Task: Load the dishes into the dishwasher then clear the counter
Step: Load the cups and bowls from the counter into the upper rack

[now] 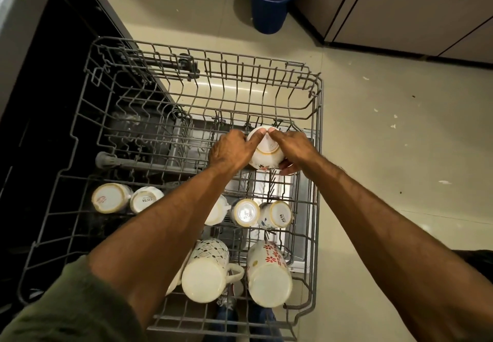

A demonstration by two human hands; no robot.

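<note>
The grey wire dishwasher rack [317, 117] is pulled out over the floor. Both hands hold one white cup with a gold base ring and small flowers [265, 152], turned bottom up over the rack's middle right. My left hand [230, 149] grips its left side, my right hand [292, 149] grips its right side, thumbs meeting on the base. Several upturned cups and mugs sit in the rack nearer me: two small ones [112, 197] at the left, two [245, 212] in the middle, and two tall patterned mugs [205, 275] at the front.
The open dark dishwasher body [53, 88] lies to the left. A blue bin [270, 0] stands on the tiled floor beyond the rack, next to beige cabinets [413, 8]. The rack's far half holds bare tines.
</note>
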